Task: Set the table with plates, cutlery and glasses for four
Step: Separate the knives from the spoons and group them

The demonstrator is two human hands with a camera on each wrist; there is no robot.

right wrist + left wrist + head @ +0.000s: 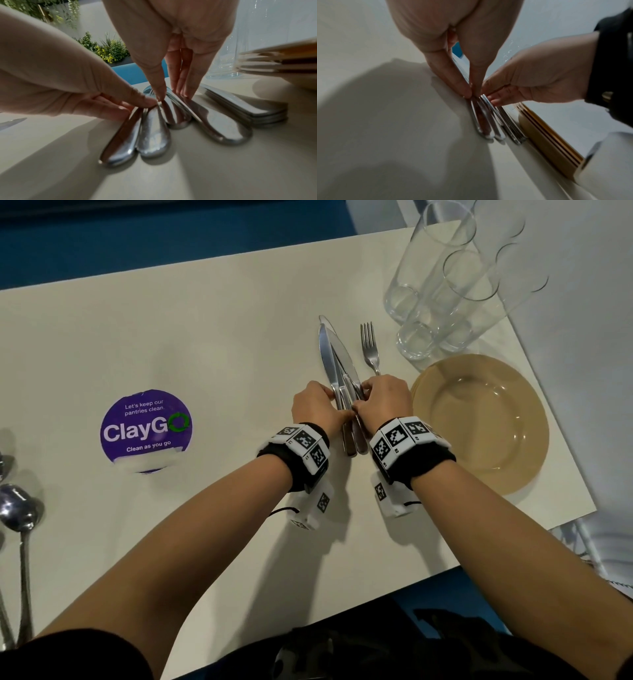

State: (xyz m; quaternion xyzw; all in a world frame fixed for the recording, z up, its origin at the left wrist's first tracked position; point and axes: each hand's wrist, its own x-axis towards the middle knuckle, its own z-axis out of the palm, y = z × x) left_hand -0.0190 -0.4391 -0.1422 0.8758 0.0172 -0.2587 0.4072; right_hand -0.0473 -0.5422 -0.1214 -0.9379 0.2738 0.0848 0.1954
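The knives (337,364) lie bunched on the surface (205,344), between the fork (370,347) and the sticker. Their handles are pinched by the left hand (313,409) and right hand (383,402). One handle is best isolated first, then lifted clear without dragging its neighbours.

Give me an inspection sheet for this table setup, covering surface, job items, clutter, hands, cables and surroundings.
Surface: cream table, shadowed near the hands.
Job's things: knives bunched, handles fanned; forks stacked beside them; amber plates stacked; glasses clustered upright; spoons at the left edge.
Clutter: purple ClayGo sticker.
Grippers: left hand and right hand both pinch knife handles.
Cables: thin black cords at the wrist cameras.
Surroundings: blue floor, plants behind.
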